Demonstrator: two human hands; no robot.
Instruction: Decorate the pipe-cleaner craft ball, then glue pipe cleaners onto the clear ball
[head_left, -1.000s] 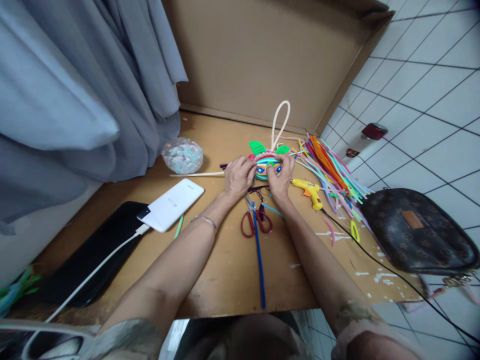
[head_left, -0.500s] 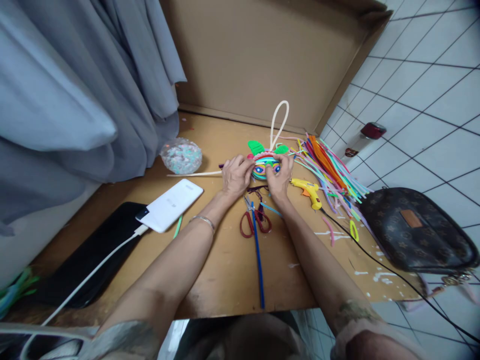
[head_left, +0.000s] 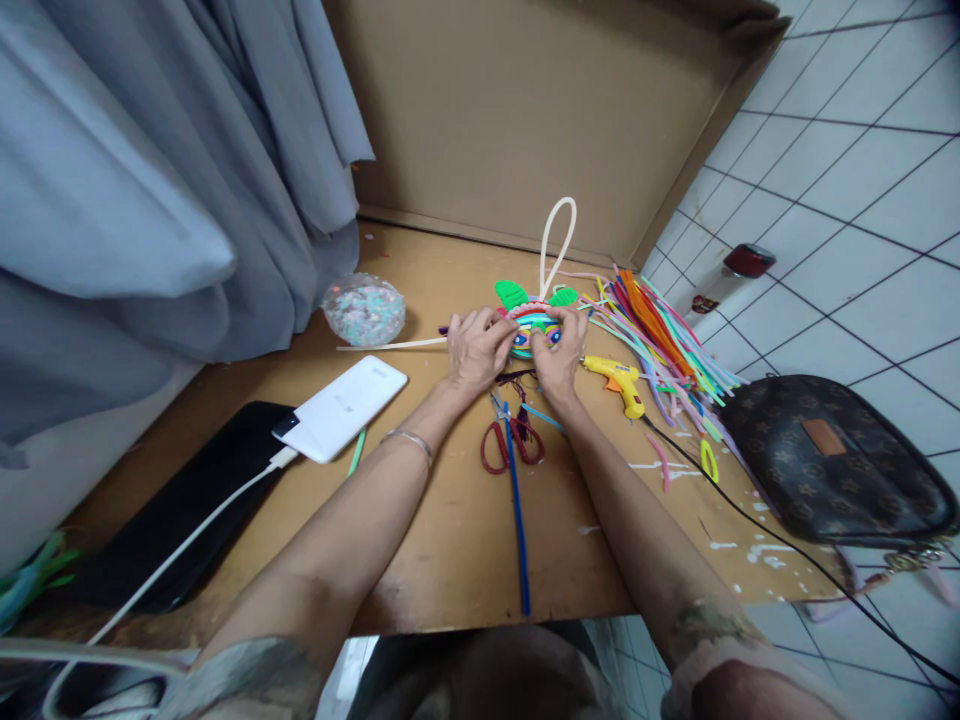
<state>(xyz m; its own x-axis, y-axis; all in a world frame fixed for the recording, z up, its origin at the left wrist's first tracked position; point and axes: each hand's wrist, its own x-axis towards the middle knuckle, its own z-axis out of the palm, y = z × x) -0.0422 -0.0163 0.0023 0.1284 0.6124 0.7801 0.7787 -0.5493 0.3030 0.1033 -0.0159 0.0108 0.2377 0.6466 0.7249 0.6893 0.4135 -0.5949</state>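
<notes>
A: Landmark of the entry?
B: Scissors [head_left: 485,442], red-handled, lying on the wooden table [head_left: 450,550], blue strip [head_left: 519,520] across them.

A: Principal item?
B: One craft face [head_left: 532,319], multicoloured, painted-looking eyes; beyond the scissors, between both hands. Fittings: two green leaves [head_left: 511,293] at the top, one white loop [head_left: 544,272] rising above.

A: Left hand [head_left: 476,350]?
B: Beyond the scissors, to their left. Fingers bent, closed on the face's left rim; whatever lies under the fingertips cannot be told. A pale strip [head_left: 390,346] runs out leftward from beneath.

A: Right hand [head_left: 561,355]?
B: Beyond the scissors, to their right. Grasping the right rim, thumb over the front.

A: Handling notes?
B: Judged light, slightly yielding, not slippery. Leaves and loop likely flexible, their joints the fragile part. Best hold: both side rims, fingertips light, eyes unpressed; loop unsuited to hard pulling.

A: Remaining stock?
B: Yellow glue gun [head_left: 611,370], right of the scissors and farther off, orange trigger. Bundle of coloured strips [head_left: 660,330], beyond it on that side. White phone-like device [head_left: 351,408], left of the scissors, cable attached. Dark patterned bag [head_left: 847,470], far right of the scissors.
</notes>
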